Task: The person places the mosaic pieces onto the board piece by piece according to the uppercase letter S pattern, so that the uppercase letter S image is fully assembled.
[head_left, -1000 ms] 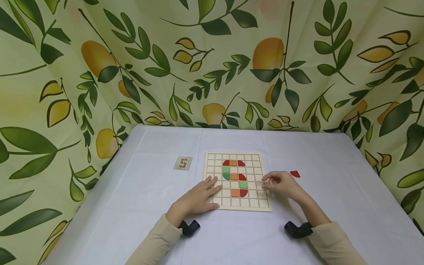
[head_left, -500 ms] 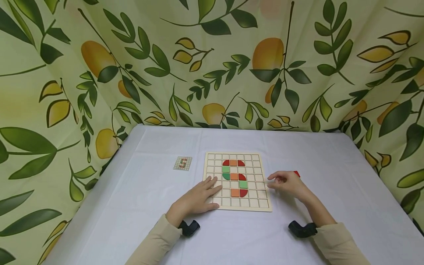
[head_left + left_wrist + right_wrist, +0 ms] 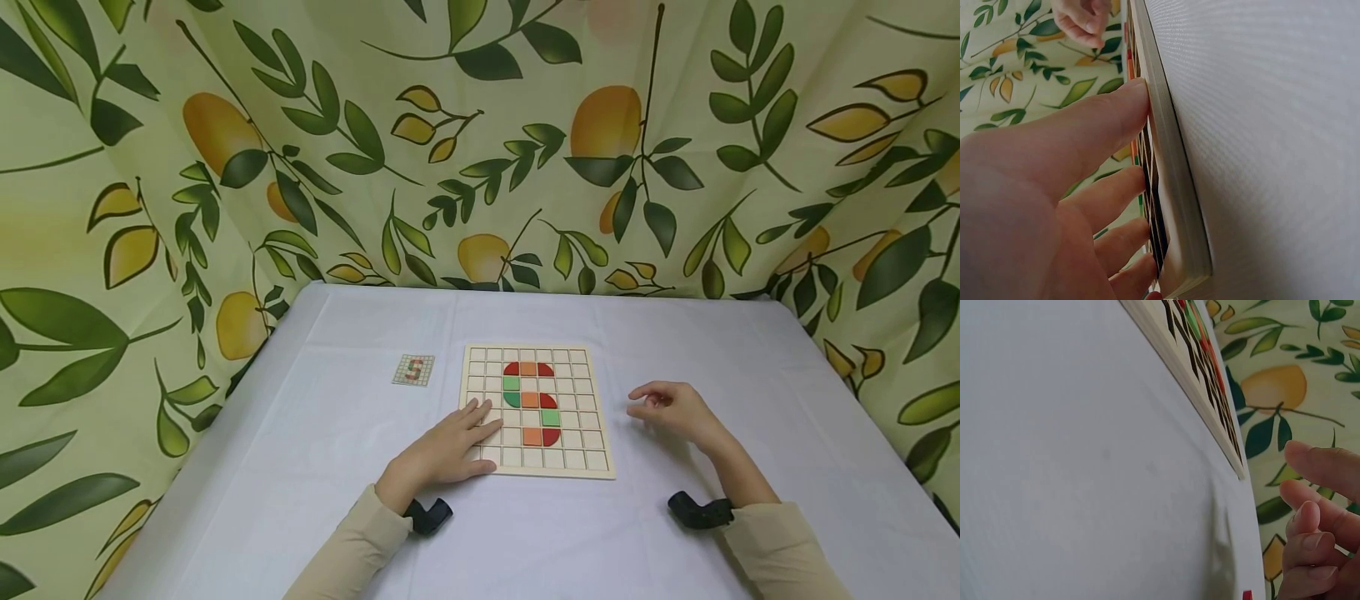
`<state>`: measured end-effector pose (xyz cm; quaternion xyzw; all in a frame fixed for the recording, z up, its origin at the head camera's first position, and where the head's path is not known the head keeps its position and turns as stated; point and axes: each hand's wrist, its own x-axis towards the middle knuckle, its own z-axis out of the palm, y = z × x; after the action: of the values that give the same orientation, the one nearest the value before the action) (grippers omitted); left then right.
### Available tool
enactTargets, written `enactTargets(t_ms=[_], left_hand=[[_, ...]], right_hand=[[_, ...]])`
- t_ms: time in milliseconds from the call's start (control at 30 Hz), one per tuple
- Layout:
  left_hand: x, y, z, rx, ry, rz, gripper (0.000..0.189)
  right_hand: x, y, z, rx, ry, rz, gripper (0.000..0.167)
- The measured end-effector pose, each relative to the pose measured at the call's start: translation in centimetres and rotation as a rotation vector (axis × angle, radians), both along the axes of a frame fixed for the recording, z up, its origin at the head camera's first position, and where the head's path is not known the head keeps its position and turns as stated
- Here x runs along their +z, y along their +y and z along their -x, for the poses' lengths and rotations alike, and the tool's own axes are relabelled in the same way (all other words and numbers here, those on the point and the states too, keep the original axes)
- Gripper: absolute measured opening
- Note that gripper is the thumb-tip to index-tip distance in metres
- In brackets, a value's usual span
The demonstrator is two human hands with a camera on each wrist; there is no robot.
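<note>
My left hand (image 3: 450, 444) rests with spread fingers on the lower left of a square wooden grid board (image 3: 588, 462). Red, orange and green flat tiles (image 3: 531, 400) form an S-like shape on the board. Off the board's right edge, my right hand (image 3: 678, 410) hovers above the cloth with its fingers loosely bent. In the right wrist view its thumb and forefinger (image 3: 1322, 465) stand apart with nothing between them. A small bit of a red tile (image 3: 1247, 595) shows at the bottom of that view; in the head view the hand hides it.
A small pattern card (image 3: 413, 370) with a printed S on a grid lies left of the board. White cloth (image 3: 337, 433) covers the table. A leaf-and-fruit patterned curtain (image 3: 480, 167) hangs behind and at both sides.
My right hand has moved right, away from the board's right edge, and now covers the loose red tile that was visible earlier. The left hand and the board have stayed put.
</note>
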<state>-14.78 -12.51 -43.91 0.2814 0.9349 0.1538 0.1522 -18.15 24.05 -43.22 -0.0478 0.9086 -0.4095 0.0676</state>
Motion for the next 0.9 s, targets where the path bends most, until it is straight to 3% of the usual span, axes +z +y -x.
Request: enactTargets(t_ms=[900], left_hand=[[0.1,-0.1,-0.1,-0.016,0.003,-0.01,0.063]], right_hand=[[-0.3,4.7,1.4,-0.095,-0.011,-0.076,0.041]])
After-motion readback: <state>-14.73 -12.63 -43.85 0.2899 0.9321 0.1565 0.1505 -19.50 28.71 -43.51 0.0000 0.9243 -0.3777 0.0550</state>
